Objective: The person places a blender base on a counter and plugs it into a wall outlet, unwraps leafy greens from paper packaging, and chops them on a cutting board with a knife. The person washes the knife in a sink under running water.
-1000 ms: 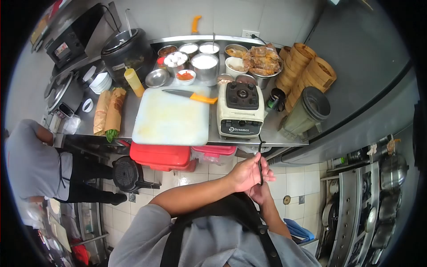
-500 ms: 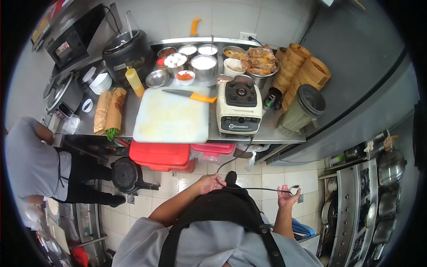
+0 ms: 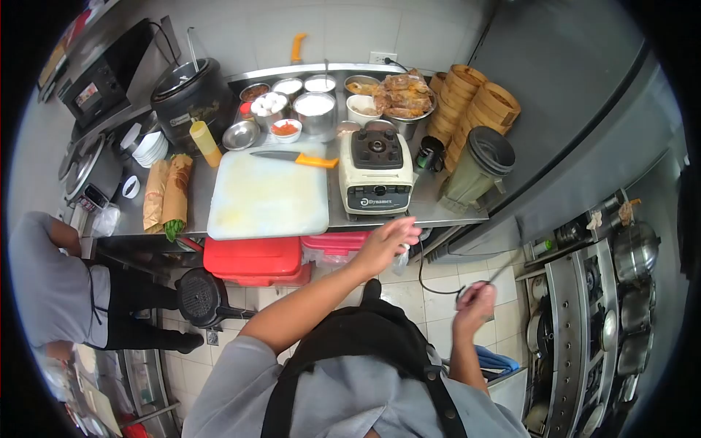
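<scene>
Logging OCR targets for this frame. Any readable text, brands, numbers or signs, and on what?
"Dynamex": on the front panel of the cream blender base on the steel counter.
Label on the black soup kettle: too small to read.
Panel on the microwave: blurred, unreadable.
Markings by the blender base's controls: too small to read.

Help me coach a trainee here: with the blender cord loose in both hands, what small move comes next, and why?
Probably carry the plug end in the right hand up toward the wall outlet: the black cord sags between both hands, left hand near the blender base.
</scene>
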Motion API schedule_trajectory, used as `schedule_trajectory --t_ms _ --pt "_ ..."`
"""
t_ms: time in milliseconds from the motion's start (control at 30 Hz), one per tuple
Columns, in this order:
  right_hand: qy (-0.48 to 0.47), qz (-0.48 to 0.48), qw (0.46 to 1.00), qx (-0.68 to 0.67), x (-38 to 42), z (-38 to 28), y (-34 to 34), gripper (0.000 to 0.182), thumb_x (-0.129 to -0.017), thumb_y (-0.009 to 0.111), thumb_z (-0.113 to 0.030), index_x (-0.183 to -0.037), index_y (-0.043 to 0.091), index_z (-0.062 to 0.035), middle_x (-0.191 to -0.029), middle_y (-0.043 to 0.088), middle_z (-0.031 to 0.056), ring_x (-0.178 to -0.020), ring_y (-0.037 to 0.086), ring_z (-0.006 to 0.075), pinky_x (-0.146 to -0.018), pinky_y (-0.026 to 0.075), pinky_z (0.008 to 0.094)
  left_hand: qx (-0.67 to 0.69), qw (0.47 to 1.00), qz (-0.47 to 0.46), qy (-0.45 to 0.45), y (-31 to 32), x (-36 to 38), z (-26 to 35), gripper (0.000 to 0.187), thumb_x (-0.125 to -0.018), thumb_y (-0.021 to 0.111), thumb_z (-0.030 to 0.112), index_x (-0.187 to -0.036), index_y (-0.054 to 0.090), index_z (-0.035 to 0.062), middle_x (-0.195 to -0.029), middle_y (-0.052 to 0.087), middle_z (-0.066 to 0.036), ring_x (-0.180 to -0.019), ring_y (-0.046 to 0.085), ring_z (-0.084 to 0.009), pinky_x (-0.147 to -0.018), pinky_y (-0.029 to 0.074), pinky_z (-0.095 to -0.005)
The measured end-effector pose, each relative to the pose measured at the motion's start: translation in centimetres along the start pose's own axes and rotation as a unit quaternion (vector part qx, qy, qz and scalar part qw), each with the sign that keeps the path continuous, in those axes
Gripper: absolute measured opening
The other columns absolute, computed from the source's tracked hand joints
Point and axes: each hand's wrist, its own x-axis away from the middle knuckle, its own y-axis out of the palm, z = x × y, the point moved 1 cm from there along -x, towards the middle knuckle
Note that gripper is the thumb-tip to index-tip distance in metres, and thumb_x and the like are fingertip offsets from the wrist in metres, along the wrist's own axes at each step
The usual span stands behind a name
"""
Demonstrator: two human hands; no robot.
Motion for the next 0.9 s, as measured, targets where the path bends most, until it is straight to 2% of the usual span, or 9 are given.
schedule_trajectory --t_ms 67,133,200,300,533,700,800,833,900 --pt "-0.030 -0.086 0.991 0.094 2.4 1.3 1.6 0.033 -0.101 0.041 -0.034 -0.087 0.055 -0.0068 -0.059 0.046 0.0013 -0.048 0.041 0.0099 -0.045 0.033 0.0243 0.052 0.999 -0.005 -0.012 1.9 -0.5 3.6 0.053 -0.102 0.040 0.041 -0.139 0.041 0.0026 -0.122 0.061 -0.015 -0.117 0.056 -0.0225 -0.094 0.046 -0.0354" --pt "-0.051 -0.141 0.978 0.147 3.5 1.2 3.1 0.033 -0.100 0.044 -0.031 -0.085 0.058 -0.0045 -0.060 0.050 0.0037 -0.050 0.047 0.0124 -0.048 0.037 0.0266 0.305 0.950 -0.050 -0.040 2.8 -0.3 6.0 0.054 -0.102 0.040 0.042 -0.139 0.038 0.0024 -0.112 0.064 -0.017 -0.103 0.063 -0.0254 -0.084 0.050 -0.0368" --pt "-0.060 -0.322 0.928 0.178 3.8 0.6 4.6 0.030 -0.098 0.049 -0.025 -0.083 0.061 -0.0018 -0.062 0.053 0.0072 -0.056 0.053 0.0158 -0.054 0.042 0.0295 0.281 0.959 -0.035 -0.008 1.2 0.1 5.6 0.054 -0.102 0.040 0.042 -0.138 0.038 0.0026 -0.105 0.065 -0.017 -0.094 0.064 -0.0265 -0.077 0.052 -0.0374" --pt "-0.002 -0.399 0.891 0.218 3.1 2.1 5.0 0.025 -0.096 0.053 -0.020 -0.081 0.061 -0.0014 -0.064 0.054 0.0078 -0.059 0.055 0.0177 -0.059 0.045 0.0306 0.264 0.964 0.004 0.031 -1.1 0.8 4.3 0.052 -0.101 0.039 0.046 -0.133 0.038 0.0040 -0.090 0.066 -0.018 -0.068 0.065 -0.0288 -0.059 0.052 -0.0391" --pt "0.046 -0.495 0.853 0.161 1.5 5.2 5.3 0.025 -0.095 0.052 -0.017 -0.080 0.061 0.0007 -0.073 0.058 0.0055 -0.065 0.056 0.0119 -0.061 0.047 0.0262 0.355 0.922 0.140 0.067 -4.2 2.4 3.1 0.060 -0.099 0.027 0.057 -0.123 0.042 0.0044 -0.077 0.065 -0.018 -0.062 0.067 -0.0316 -0.054 0.055 -0.0446" --pt "0.108 -0.531 0.822 0.176 1.8 4.2 6.9 0.025 -0.090 0.059 -0.022 -0.076 0.060 -0.0009 -0.071 0.058 0.0079 -0.066 0.055 0.0153 -0.063 0.043 0.0289 0.406 0.908 0.080 0.069 -5.9 3.9 3.1 0.063 -0.095 0.031 0.065 -0.099 0.057 0.0085 -0.045 0.038 -0.002 -0.033 0.041 -0.0194 -0.055 0.056 -0.0481" --pt "0.048 -0.577 0.722 0.379 1.2 2.8 6.9 0.031 -0.083 0.070 -0.031 -0.077 0.065 -0.0007 -0.075 0.064 0.0122 -0.072 0.061 0.0269 -0.070 0.048 0.0370 0.466 0.883 -0.013 0.048 -7.8 5.7 5.4 0.060 -0.094 0.041 0.058 -0.115 0.060 0.0059 -0.043 0.037 0.001 -0.031 0.036 -0.0159 -0.063 0.058 -0.0526" --pt "0.053 -0.569 0.727 0.380 0.4 4.9 5.4 0.031 -0.083 0.070 -0.031 -0.077 0.065 -0.0007 -0.075 0.064 0.0122 -0.072 0.061 0.0269 -0.070 0.048 0.0370 0.464 0.882 -0.020 0.083 -8.6 6.5 6.2 0.060 -0.096 0.039 0.057 -0.122 0.056 0.0053 -0.044 0.036 0.001 -0.032 0.036 -0.0144 -0.063 0.059 -0.0530" --pt "-0.148 -0.519 0.709 0.454 -1.5 10.6 1.1 0.031 -0.079 0.073 -0.032 -0.078 0.067 -0.0022 -0.084 0.065 0.0154 -0.081 0.062 0.0323 -0.074 0.050 0.0400 0.451 0.869 -0.068 0.189 -10.8 8.1 8.6 0.063 -0.099 0.029 0.057 -0.122 0.057 0.0057 -0.043 0.036 0.000 -0.031 0.036 -0.0158 -0.068 0.057 -0.0586"
